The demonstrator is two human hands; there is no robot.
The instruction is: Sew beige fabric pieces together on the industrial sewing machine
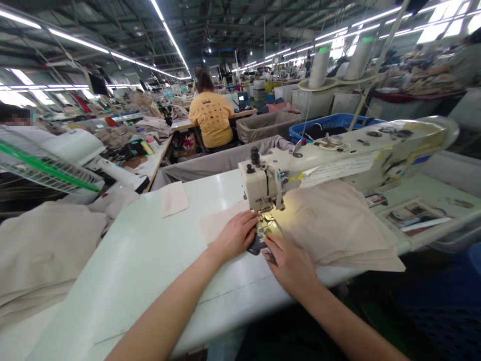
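In front of me the white sewing machine (263,183) stands with its needle area lit over a metal plate (268,225). My left hand (237,233) lies left of the presser foot, fingers stretched toward it, over the edge of a small beige fabric piece (214,223). Right of the plate, my right hand (289,260) has its index finger touching the plate's near edge. Its other fingers are curled around a small dark metal tool (269,256), mostly hidden. Beside that hand, a stack of larger beige fabric panels (338,225) lies under the machine arm.
A small beige fabric square (175,199) lies on the pale table (150,260). More fabric panels (45,245) are piled at left, near a white fan (75,155). Beyond are a grey cloth-lined bin (203,163), a blue basket (338,120) and a person in yellow (211,115).
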